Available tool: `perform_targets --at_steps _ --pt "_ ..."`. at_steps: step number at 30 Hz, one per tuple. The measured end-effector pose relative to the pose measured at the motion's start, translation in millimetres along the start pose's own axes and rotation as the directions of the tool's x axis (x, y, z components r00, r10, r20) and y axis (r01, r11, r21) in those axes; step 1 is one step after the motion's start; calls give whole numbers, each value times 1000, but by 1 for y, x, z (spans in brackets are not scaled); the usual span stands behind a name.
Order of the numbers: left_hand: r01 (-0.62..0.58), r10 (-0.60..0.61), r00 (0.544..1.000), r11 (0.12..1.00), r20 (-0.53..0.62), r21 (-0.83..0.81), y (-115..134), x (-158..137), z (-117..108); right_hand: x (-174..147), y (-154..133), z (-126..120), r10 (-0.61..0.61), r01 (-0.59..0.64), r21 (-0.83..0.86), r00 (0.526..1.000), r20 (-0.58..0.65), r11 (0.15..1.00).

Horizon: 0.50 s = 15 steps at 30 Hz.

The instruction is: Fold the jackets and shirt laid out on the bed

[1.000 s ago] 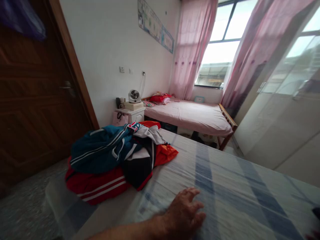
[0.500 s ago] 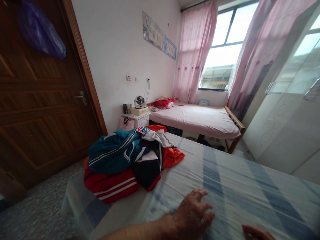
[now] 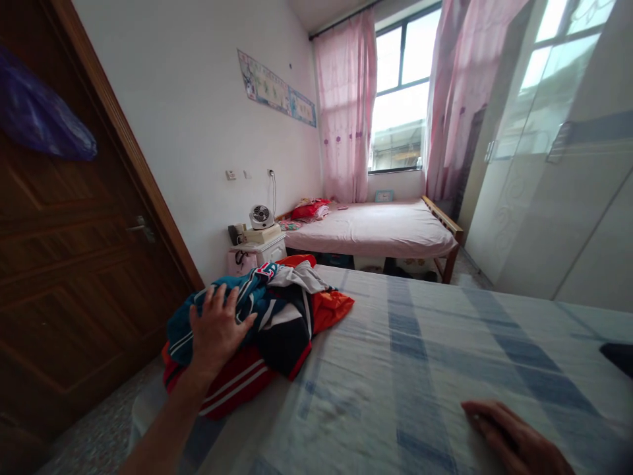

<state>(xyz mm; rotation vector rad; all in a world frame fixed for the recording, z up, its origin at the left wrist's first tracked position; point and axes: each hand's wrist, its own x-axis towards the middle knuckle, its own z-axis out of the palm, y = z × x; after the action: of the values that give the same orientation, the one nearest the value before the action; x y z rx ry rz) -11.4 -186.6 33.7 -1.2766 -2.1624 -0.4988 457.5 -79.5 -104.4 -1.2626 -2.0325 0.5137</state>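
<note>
A heap of clothes lies near the left end of the bed. On its top is a teal garment with white stripes (image 3: 180,330); my left hand (image 3: 217,323) is over it with fingers spread, and whether it presses on the cloth I cannot tell. Under that shows a red garment with white stripes (image 3: 242,382). Black-and-white cloth (image 3: 284,343), a grey piece (image 3: 301,276) and an orange piece (image 3: 331,310) spill to the right. My right hand (image 3: 517,439), low over the striped sheet (image 3: 366,396), has its fingers loosely extended and nothing visible in them.
A dark object (image 3: 618,356) pokes in at the right edge. Beyond the bed stand a white nightstand (image 3: 270,251) with a small fan (image 3: 261,218), and a second bed (image 3: 366,231) under the window. A wooden door (image 3: 84,264) is on the left, a white wardrobe (image 3: 534,218) on the right.
My left hand has gone from the bare sheet up and leftward to the teal garment, fingers spreading. More of my right hand shows. The view has turned right, and the dark object has appeared.
</note>
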Motion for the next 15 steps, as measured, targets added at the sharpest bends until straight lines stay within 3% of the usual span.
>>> perform_targets --at_steps 3,7,11,15 --pt "142 -130 986 982 100 -124 -27 1 5 1 -1 0 -13 13 10 1000 0 1000" --pt "233 -202 971 924 132 -304 -28 11 0 1 -2 1 -24 24 10 1000 5 1000" --pt "294 -315 948 822 40 -488 -6 29 -28 -1 -6 0 -24 24 7 1000 2 1000" --pt "179 -368 925 637 -92 -750 38 35 -78 -1 -9 -1 -27 27 26 1000 -3 999"
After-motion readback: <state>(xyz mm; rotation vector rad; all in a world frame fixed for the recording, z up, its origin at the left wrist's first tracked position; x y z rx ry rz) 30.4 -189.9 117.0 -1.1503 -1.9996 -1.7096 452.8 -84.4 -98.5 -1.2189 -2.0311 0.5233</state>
